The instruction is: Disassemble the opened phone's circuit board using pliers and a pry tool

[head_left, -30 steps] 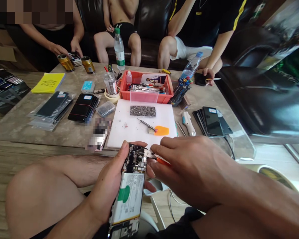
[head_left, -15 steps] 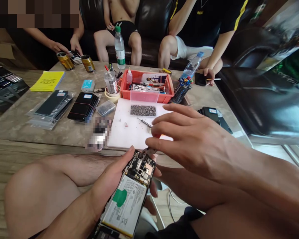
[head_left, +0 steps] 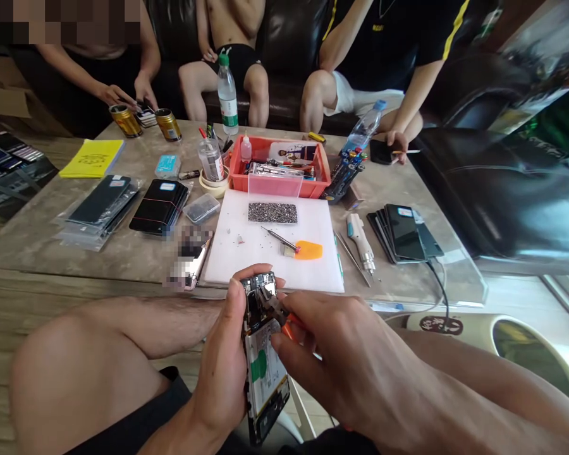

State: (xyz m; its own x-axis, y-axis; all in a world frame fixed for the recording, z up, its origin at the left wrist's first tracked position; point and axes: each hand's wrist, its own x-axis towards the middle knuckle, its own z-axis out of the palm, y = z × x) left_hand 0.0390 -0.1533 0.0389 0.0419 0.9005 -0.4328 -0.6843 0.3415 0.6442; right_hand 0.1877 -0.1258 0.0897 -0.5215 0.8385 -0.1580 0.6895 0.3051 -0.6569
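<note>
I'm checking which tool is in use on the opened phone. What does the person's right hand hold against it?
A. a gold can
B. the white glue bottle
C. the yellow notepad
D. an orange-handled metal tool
D: the right hand grips an orange-handled metal tool with its tip on the exposed boards of the opened phone, which the left hand holds.

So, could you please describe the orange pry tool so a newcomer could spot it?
Start at the white mat in the table's middle. Near its front edge, beside a thin screwdriver, lies the orange pry tool: flat, rounded, the only orange piece on the mat.
</note>
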